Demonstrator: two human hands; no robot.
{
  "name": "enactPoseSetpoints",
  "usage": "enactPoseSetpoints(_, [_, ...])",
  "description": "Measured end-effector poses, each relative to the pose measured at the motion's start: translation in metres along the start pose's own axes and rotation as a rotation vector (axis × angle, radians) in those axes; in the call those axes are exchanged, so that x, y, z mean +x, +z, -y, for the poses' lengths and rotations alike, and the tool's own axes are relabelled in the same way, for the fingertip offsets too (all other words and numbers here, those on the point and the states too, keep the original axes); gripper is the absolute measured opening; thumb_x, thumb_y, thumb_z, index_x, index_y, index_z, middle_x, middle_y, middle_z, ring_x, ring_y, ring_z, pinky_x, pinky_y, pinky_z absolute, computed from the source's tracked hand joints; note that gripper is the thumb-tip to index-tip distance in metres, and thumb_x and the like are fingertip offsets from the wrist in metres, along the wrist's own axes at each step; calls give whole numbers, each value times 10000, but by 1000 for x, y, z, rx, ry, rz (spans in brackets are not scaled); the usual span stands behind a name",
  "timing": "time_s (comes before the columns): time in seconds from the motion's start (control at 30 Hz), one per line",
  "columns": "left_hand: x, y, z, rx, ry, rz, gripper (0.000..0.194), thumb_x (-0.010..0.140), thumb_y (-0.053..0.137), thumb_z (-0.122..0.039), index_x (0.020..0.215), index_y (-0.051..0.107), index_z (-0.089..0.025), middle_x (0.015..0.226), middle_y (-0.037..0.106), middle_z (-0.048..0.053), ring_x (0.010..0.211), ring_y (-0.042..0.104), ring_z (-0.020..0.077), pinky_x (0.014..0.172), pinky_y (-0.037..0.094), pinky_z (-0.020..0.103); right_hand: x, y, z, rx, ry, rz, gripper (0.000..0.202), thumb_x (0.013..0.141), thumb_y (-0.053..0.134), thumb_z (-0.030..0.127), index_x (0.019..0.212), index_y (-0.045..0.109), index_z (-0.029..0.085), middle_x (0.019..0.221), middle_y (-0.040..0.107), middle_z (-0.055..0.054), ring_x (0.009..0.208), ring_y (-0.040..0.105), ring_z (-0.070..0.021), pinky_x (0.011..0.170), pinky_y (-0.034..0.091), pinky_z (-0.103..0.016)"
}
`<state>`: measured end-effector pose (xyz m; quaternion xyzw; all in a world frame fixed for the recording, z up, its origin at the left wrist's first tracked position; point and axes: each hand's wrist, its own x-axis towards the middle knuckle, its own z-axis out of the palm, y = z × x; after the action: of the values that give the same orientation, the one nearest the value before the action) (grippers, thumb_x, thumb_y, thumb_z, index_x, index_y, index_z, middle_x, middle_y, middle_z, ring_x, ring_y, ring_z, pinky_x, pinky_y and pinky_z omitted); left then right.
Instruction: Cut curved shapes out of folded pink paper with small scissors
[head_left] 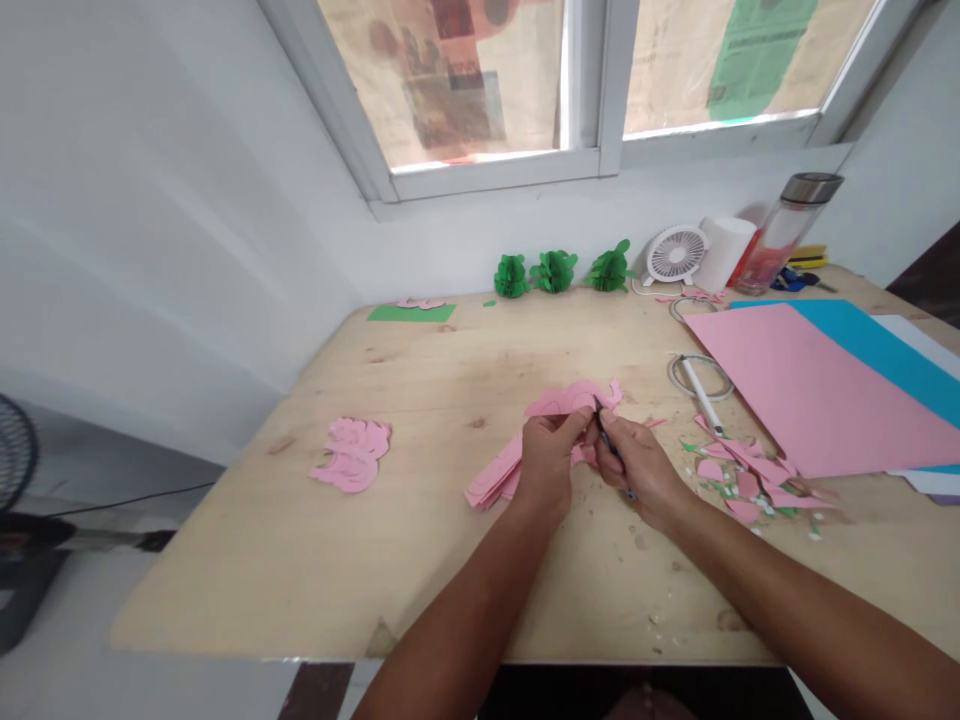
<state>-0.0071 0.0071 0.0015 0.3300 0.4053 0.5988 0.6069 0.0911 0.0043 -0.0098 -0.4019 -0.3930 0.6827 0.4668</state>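
My left hand grips a piece of pink paper with a curved, partly cut outline, thumb and fingers pinched on its near edge. In my right hand is a pair of dark scissors. Their pointed tip meets the paper just right of my left fingertips; most of the handles is hidden by my fingers. Under my left hand lies a folded pink paper strip on the table. Further left rests a small pile of scalloped pink cutouts.
On the wooden table, pink and green scraps lie right of my hands, beside a white pen, tape rings and large pink sheets. Along the wall stand three green paper shapes, a small fan and a bottle.
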Motion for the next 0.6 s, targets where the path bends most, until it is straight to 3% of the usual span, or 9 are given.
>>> enactPoseSetpoints(0.6, [-2,3,0,6,11,-20,315,672,640,-333,465,507,-137,467,411,-24,491,399,84,551,348,245,1,-1,-1,7,-2,-20,369,792,528,480,606,501,163,358,337,87,304,208,-39,322,123,-181])
